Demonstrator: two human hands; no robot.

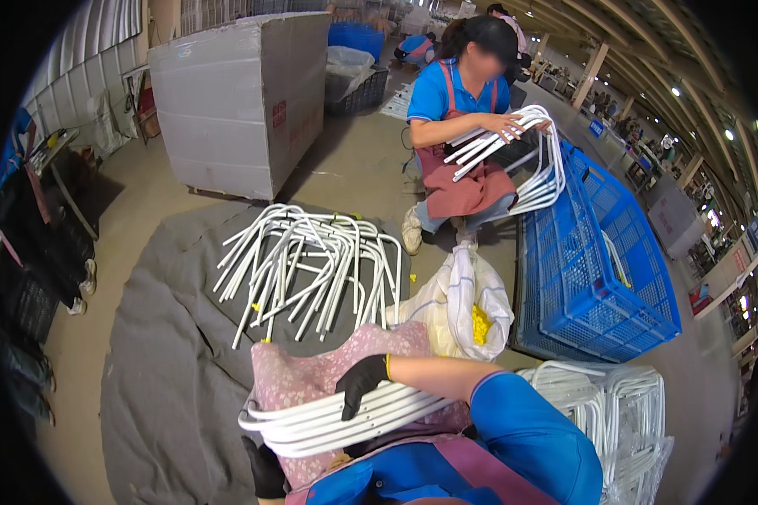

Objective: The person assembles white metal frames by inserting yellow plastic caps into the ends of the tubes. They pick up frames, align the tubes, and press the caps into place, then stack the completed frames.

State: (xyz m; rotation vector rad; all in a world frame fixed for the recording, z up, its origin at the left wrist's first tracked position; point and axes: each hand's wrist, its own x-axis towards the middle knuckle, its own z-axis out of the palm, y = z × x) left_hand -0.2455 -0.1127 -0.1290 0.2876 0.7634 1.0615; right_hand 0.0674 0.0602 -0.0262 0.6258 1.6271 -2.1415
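Across my lap, on a pink floral cloth (345, 345), lies a bundle of white bent tubes (312, 436). My right hand (363, 385), in a black glove, reaches over the bundle with its fingers wrapped round the tubes. My left hand (265, 470), also black-gloved, is close beside the bent ends at the left; its fingers are partly hidden and their grip is unclear. In front of me a heap of similar white tube frames (312, 261) rests on a dark grey cloth (168, 362). Beyond my right arm stands an open white sack (446, 295) holding small yellow pieces (480, 325).
A co-worker (472, 109) sits ahead with white tubes (531, 160) across the lap. Large blue crates (598, 261) stand at the right, near plastic-wrapped tube frames (623, 421). A big grey box (219, 109) is at the far left; another person (46, 227) stands at the left edge.
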